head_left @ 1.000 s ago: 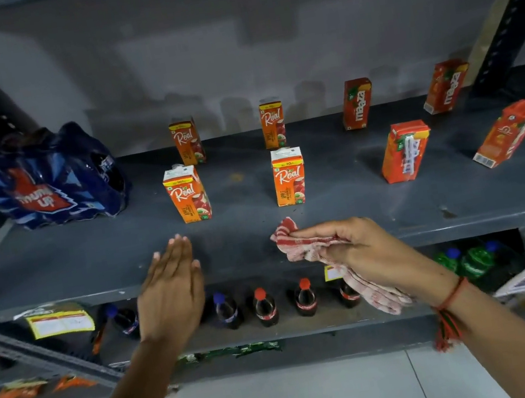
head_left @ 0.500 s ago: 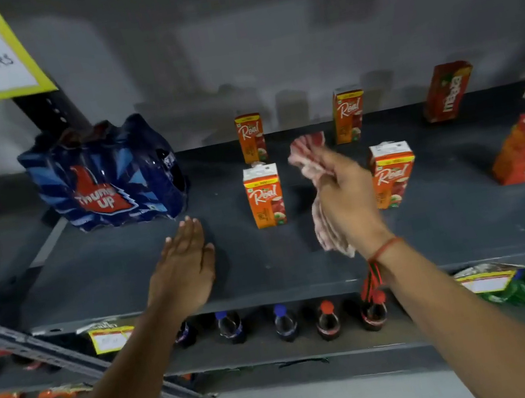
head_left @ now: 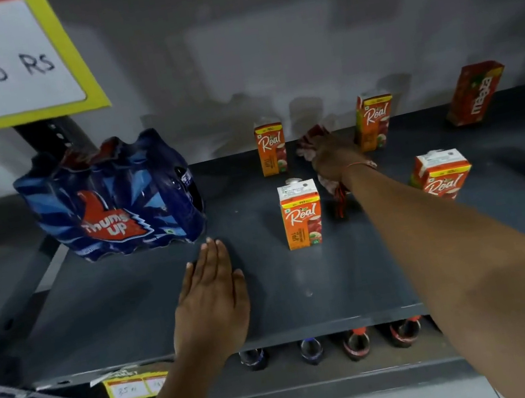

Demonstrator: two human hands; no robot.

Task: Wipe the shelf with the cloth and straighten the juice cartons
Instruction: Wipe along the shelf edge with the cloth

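Cloth (head_left: 309, 145) sits bunched in our right hand (head_left: 334, 159), fingers closed around it, far back on the shelf (head_left: 303, 282) between the two rear Real cartons (head_left: 271, 148) (head_left: 373, 121). Both of those stand upright, as does the front left carton (head_left: 302, 214). Our left hand (head_left: 211, 304) lies flat and spread, palm down near the front edge, holding nothing, just short of the Thums Up pack (head_left: 112, 199).

Red-white cloth (head_left: 309, 145) bunched between upright orange cartons (head_left: 302, 214)
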